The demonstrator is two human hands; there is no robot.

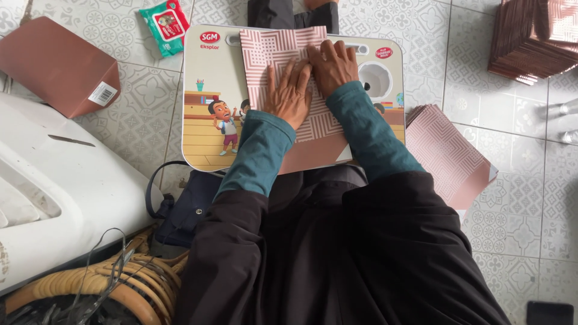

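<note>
On lap tray (208,90) over tiled floor (518,198): both hands (310,78) together, flat, pressing patterned paper (271,48).

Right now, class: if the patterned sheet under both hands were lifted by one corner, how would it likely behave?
The patterned sheet looks thin and creased, so it would probably flop and feel light. Lying flat on the smooth lap tray, it would likely slide once the left hand and right hand lift.

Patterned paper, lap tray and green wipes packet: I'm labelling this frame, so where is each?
patterned paper (274,51), head view, bare upper left part.
lap tray (208,72), head view, left side of its top.
green wipes packet (164,25), head view, middle of its front.
</note>
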